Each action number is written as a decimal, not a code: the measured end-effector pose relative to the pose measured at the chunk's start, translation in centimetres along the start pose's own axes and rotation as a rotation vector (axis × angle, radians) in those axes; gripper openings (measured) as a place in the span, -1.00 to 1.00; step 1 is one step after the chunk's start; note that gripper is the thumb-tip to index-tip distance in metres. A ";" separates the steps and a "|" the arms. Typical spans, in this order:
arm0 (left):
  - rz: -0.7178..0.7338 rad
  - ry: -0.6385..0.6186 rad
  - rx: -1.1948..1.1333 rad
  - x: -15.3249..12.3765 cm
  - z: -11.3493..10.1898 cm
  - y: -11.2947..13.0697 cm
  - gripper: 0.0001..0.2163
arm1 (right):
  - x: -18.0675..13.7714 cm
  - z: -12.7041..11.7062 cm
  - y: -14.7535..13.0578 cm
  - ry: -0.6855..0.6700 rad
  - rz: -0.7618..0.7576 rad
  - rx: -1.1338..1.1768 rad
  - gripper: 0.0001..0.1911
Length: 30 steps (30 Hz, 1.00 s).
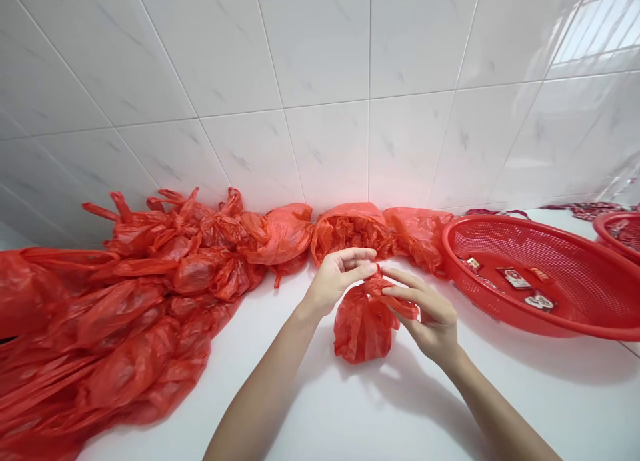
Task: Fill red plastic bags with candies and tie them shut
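Note:
A small red plastic bag (364,328) with a rounded, filled bottom is in the middle of the white table. Its gathered top is between my two hands. My left hand (340,278) comes from the left, with thumb and fingers pinched on the twisted neck of the bag. From the right, my right hand (425,308) has its fingers closed on the loose handle end. What lies inside the bag is hidden by the red plastic.
A large heap of red plastic bags (150,314) covers the left side. More red bags (350,228) line the tiled wall (325,148). At right stands a red plastic basket (500,314) holding several small packets (515,279); part of a second basket (620,231) shows beyond.

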<state>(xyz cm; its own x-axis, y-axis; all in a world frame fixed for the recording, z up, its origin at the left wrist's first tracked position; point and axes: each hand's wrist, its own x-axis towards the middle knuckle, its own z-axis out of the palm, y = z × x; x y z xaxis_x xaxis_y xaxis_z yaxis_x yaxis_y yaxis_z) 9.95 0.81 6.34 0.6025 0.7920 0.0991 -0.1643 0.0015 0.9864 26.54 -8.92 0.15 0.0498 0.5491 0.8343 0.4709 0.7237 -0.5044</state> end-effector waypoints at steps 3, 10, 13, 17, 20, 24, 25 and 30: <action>0.060 0.083 -0.019 0.5 -0.3 -0.3 -0.67 | 0.0 0.0 -0.1 0.001 -0.019 -0.044 -0.58; 0.051 0.605 -0.214 3.6 -4.2 -2.1 -0.65 | 0.1 0.5 -0.1 -0.040 -0.083 -0.100 -0.62; 0.030 0.727 -0.238 4.5 -6.7 -3.0 -0.67 | 0.0 0.9 -0.2 -0.096 -0.073 -0.098 -0.72; 0.051 0.789 -0.232 5.0 -8.4 -3.4 -0.70 | -0.1 1.4 -0.2 -0.149 -0.008 -0.032 -0.76; 0.140 0.771 -0.210 4.9 -7.8 -2.6 -0.76 | -0.1 1.4 -0.3 -0.139 0.136 0.082 -0.78; 0.309 0.615 -0.125 3.0 -4.9 -0.2 -0.83 | 0.2 1.2 -0.7 -0.103 0.333 0.212 -0.82; 0.383 0.479 -0.043 2.1 -3.9 0.4 -0.87 | 0.2 1.2 -0.7 -0.106 0.373 0.249 -0.82; 0.572 -0.183 0.392 -2.2 0.9 1.6 -0.89 | -0.1 1.3 -0.8 -0.109 0.501 0.464 -0.75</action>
<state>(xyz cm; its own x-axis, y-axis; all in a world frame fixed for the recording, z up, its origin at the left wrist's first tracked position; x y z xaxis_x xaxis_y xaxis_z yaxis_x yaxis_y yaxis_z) 9.06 -1.50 7.84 0.6331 0.4880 0.6009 -0.2212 -0.6298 0.7446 25.03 -9.00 0.22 0.0626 0.8851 0.4611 -0.0124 0.4627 -0.8864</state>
